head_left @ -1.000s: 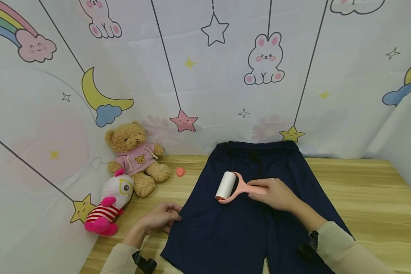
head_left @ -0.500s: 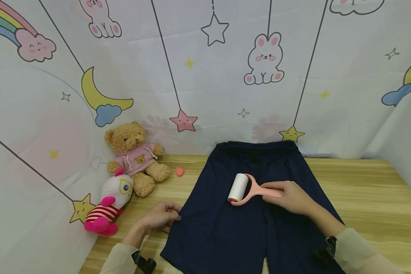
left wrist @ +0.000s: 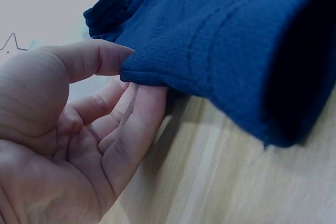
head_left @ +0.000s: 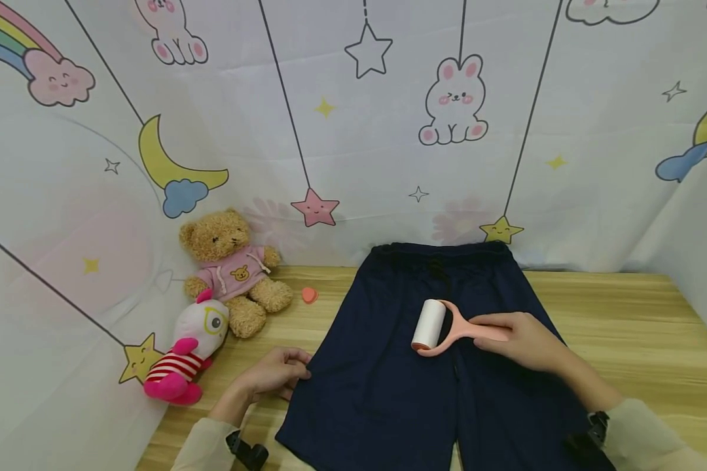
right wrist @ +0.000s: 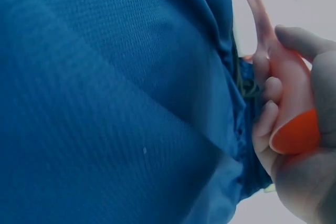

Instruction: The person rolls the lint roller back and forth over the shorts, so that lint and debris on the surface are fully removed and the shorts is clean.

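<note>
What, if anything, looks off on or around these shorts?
One small thing: in the right wrist view, a pale speck stands out against the plain navy fabric of the shorts. It may be lint. I see no spill or tear.

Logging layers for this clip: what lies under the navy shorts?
The wood-grain table shows beside the navy shorts and between the legs; the left hand is partly beneath one side edge. Anything else underneath is covered.

Beyond the left hand sits a pink-clad brown teddy bear; left of that hand leans a pink-and-white plush toy; a small coral piece lies past the hand; cartoon-printed white cloth hangs behind.
</note>
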{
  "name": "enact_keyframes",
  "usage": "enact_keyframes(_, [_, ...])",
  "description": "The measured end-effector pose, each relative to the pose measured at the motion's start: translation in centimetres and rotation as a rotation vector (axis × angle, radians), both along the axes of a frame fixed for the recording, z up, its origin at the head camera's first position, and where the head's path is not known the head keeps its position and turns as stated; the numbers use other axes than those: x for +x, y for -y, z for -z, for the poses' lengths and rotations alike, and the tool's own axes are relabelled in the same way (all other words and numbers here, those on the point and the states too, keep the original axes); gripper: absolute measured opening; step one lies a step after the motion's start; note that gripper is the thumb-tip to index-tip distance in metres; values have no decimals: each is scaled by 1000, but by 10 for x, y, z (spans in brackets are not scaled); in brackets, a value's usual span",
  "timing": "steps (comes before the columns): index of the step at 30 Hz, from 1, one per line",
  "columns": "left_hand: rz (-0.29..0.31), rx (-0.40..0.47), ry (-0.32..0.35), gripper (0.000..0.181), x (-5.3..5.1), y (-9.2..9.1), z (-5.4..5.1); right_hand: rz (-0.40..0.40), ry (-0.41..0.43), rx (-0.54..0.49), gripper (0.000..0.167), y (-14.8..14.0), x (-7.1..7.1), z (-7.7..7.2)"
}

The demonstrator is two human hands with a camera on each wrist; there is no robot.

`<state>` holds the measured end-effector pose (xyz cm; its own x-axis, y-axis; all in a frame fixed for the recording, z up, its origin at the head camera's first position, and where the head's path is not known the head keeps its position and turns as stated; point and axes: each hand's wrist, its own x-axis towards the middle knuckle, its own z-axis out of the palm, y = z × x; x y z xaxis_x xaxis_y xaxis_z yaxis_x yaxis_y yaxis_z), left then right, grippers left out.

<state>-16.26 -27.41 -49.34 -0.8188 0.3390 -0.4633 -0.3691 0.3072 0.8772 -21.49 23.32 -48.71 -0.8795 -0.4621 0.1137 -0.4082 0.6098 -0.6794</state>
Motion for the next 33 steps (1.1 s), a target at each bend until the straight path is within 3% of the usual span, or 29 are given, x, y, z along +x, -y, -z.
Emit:
enact_keyframes(9, [-2, 9, 1, 33, 2, 2, -2, -36, -23, -2, 41, -4, -4, -6])
enact_keyframes(14, [0, 10, -3, 33, 3, 4, -1, -54, 8, 0, 42, 1, -9, -4])
enact_keyframes(21, [-5, 4, 1, 33, 3, 4, 1, -68, 59, -32, 46, 22, -17, 3])
enact_keyframes(33, [-6, -16, -16, 33, 2, 0, -2, -96, 0, -103, 41, 58, -28, 14])
